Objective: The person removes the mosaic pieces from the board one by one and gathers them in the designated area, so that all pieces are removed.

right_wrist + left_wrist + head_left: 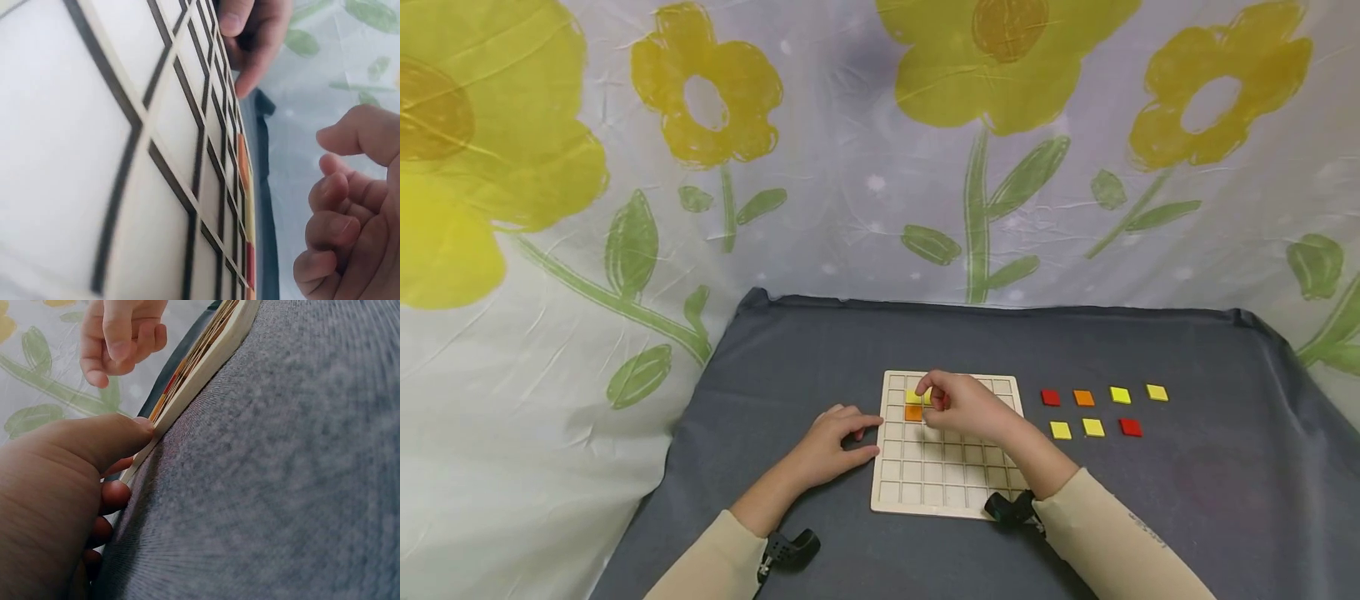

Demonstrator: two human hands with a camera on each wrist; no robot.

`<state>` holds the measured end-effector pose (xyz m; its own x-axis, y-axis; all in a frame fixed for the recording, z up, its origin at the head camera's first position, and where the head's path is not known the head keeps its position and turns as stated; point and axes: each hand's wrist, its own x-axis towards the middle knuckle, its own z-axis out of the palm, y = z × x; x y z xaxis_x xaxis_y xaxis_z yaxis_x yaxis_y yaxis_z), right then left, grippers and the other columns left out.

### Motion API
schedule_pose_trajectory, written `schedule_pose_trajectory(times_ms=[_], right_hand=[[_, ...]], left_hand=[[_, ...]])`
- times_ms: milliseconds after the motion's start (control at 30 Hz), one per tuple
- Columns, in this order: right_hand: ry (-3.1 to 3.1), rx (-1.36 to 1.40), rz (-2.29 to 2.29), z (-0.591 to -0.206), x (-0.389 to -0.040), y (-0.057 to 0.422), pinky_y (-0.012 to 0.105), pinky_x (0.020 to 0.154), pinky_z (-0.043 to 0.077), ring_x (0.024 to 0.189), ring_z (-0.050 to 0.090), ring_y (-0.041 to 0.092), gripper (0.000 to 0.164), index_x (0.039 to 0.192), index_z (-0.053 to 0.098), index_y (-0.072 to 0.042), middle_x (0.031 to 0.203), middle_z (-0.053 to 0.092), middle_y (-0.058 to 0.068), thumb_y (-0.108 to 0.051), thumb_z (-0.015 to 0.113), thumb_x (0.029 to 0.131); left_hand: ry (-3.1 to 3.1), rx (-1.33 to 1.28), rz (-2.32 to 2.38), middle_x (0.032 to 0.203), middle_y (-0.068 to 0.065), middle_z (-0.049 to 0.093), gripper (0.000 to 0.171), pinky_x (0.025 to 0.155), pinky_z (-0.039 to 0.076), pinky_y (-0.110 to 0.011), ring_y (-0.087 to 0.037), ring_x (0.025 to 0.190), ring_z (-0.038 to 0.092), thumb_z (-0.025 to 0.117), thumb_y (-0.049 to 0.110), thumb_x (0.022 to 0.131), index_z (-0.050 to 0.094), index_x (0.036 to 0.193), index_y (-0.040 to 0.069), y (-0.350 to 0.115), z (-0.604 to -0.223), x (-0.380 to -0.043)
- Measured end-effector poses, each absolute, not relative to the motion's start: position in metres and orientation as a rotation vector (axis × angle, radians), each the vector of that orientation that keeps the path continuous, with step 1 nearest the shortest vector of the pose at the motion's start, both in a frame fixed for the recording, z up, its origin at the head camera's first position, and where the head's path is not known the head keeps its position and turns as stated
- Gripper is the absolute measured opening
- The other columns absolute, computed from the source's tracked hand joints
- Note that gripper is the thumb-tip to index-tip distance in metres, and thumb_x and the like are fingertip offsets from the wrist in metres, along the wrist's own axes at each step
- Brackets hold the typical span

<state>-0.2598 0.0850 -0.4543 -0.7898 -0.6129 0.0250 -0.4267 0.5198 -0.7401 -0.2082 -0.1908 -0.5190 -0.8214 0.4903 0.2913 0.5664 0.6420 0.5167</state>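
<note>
Left hand [831, 446]: fingers and thumb apart, touching grid board's [933, 493] edge.
Right hand [968, 407]: over board, fingers loosely curled, thumb apart.
Loose tiles [1093, 427]: seven, right of board.

Gridded board [56, 156] at nine o'clock, orange tile [242, 162] at three, red tile [250, 264] at five; left hand [267, 40] touching the board's edge at one, right hand [359, 209] loosely curled at four.
</note>
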Motion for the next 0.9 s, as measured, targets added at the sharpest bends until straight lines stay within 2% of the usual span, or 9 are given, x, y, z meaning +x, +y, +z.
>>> schedule_pose_trajectory(times_ms=[233,600,900], right_hand=[[2.569,-0.797,-1.097,-0.466,-0.258,0.079,0.031,0.065,0.043,0.062,0.048,0.011,0.023,0.111,0.066,-0.007,0.075,0.055,-0.002,-0.012,0.073,0.089],[2.629,-0.736,-1.004,-0.473,-0.261,0.077,0.033,0.067,0.044,0.067,0.051,0.013,0.024,0.108,0.070,-0.008,0.075,0.057,-0.003,-0.014,0.079,0.087],[2.672,-0.755,-0.950,-0.473,-0.260,0.074,0.032,0.066,0.044,0.066,0.052,0.012,0.025,0.112,0.077,-0.004,0.075,0.060,-0.005,-0.010,0.074,0.088]], left_hand=[[-2.718,-0.903,-0.940,0.083,0.007,0.051,0.035,0.074,0.035,-0.029,-0.010,0.078,0.041,0.080,0.027,0.091,0.074,0.123,0.015,-0.189,-0.523,-0.208],[-2.720,-0.877,-0.956,0.083,0.008,0.051,0.036,0.073,0.034,-0.029,-0.011,0.078,0.041,0.081,0.026,0.090,0.074,0.124,0.015,-0.188,-0.522,-0.208],[-2.726,-0.879,-0.928,0.084,0.007,0.052,0.036,0.073,0.034,-0.029,-0.010,0.079,0.041,0.081,0.026,0.090,0.074,0.124,0.015,-0.190,-0.519,-0.209]])
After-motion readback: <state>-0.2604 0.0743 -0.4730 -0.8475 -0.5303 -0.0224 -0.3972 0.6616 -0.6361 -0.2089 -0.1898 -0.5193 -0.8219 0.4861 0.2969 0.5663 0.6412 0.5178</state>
